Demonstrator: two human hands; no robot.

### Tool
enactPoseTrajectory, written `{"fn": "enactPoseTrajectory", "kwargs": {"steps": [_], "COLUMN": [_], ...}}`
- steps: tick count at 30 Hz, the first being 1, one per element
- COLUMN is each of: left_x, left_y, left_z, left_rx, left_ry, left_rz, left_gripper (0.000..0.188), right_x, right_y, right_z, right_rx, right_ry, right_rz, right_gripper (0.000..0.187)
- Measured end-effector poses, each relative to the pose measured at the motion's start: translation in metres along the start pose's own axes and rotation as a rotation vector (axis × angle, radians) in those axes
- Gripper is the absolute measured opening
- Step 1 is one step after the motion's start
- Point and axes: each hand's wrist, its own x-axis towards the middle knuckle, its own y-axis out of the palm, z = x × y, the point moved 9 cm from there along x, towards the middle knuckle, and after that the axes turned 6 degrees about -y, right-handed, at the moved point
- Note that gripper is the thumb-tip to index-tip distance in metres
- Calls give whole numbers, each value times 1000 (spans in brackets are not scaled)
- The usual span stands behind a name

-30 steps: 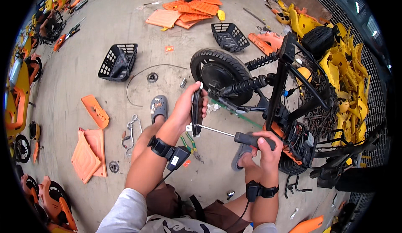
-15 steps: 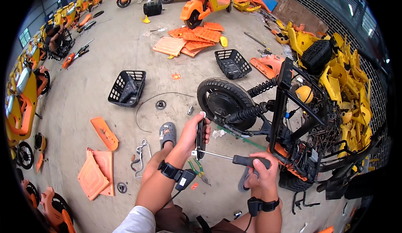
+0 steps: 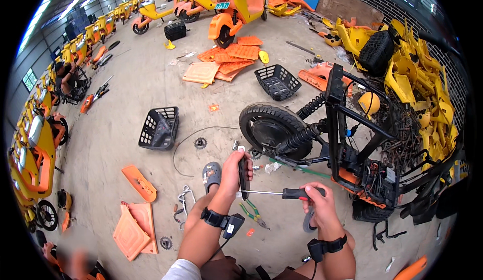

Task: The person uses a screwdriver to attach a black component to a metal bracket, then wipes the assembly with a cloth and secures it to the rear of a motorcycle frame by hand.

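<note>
My left hand [image 3: 231,173] is closed around a long, narrow black part [image 3: 244,178] with pale bits at its ends; its exact kind I cannot make out. In my right hand [image 3: 319,199] is a screwdriver [image 3: 296,194] with a black-and-red handle, gripped near the handle's end. Its shaft runs almost level to the lower end of the black part, where the tip appears to meet it. Just beyond my hands lies a stripped scooter frame [image 3: 334,121] with its rear wheel [image 3: 269,129] toward me. Green-handled pliers [image 3: 253,214] rest on the floor below the left hand.
Two black baskets [image 3: 160,128] [image 3: 277,82] stand on the floor, the left one holding a power drill. Orange panels [image 3: 132,232] lie at left, more [image 3: 229,58] farther off. Yellow covers [image 3: 410,78] are heaped at right. A person [image 3: 68,81] sits far left.
The view has shifted, so the floor items sit farther right. The screwdriver shaft is now nearer level. Both hands keep their holds. A blurred person has come into view at lower left.
</note>
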Motion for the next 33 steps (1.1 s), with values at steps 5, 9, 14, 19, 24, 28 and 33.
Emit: {"fn": "enactPoseTrajectory", "kwargs": {"steps": [5, 9, 14, 19, 24, 28, 33], "left_x": [-1, 5, -1, 6, 13, 9, 6], "left_y": [-6, -6, 7, 4, -6, -15, -17], "left_z": [-2, 3, -1, 10, 14, 7, 1], "left_rx": [18, 111, 345, -117, -434, -319, -83], "left_ry": [51, 110, 370, 89, -53, -69, -50], "left_rz": [-58, 18, 39, 117, 137, 81, 19], "left_gripper": [29, 31, 24, 34, 44, 41, 35], "right_x": [-3, -1, -3, -2, -4, -8, -14], "right_y": [-3, -11, -20, -17, 2, 15, 18], "right_z": [-11, -27, -35, -24, 11, 24, 18], "right_rx": [95, 156, 202, 235, 40, -35, -165], "right_ry": [67, 84, 143, 107, -122, -48, 64], "right_rz": [-37, -101, -197, -197, 4, 169, 352], "right_gripper": [25, 26, 27, 26, 20, 24, 33]}}
